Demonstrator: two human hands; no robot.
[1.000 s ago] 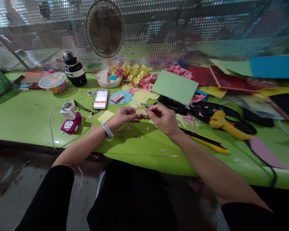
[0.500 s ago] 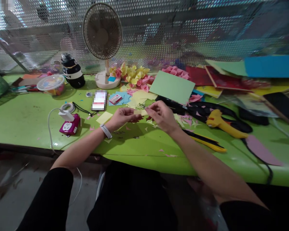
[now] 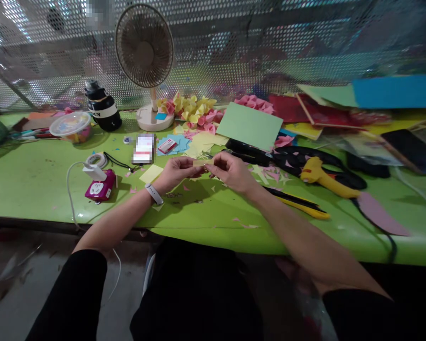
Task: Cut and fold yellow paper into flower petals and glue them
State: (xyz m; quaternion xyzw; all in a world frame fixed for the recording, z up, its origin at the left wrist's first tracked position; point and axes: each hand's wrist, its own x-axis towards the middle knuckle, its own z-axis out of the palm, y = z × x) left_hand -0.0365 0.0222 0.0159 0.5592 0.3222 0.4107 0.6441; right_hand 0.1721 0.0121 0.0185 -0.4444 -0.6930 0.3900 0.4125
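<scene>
Between the fingertips of both hands, above the green table, is a small pale yellow piece of paper [image 3: 203, 163]. My left hand [image 3: 177, 172], with a light watch strap at the wrist, pinches its left end. My right hand [image 3: 230, 171] pinches the right end, and the fingers cover much of it. A yellow paper square [image 3: 151, 173] lies on the table beside my left wrist. More yellow paper [image 3: 204, 142] is piled just beyond the hands, and scraps [image 3: 264, 175] lie right of my right hand.
A fan [image 3: 144, 52], a black bottle [image 3: 104, 106] and folded yellow paper pieces [image 3: 191, 108] stand at the back. Purple power adapter [image 3: 100, 185] is at left. On the right are a yellow-handled tool [image 3: 326, 180], a yellow-and-black cutter [image 3: 301, 203] and a phone [image 3: 412, 150].
My right hand has moved left, closer to my left hand, and less of the yellow paper shows between them. The whole view has shifted slightly.
</scene>
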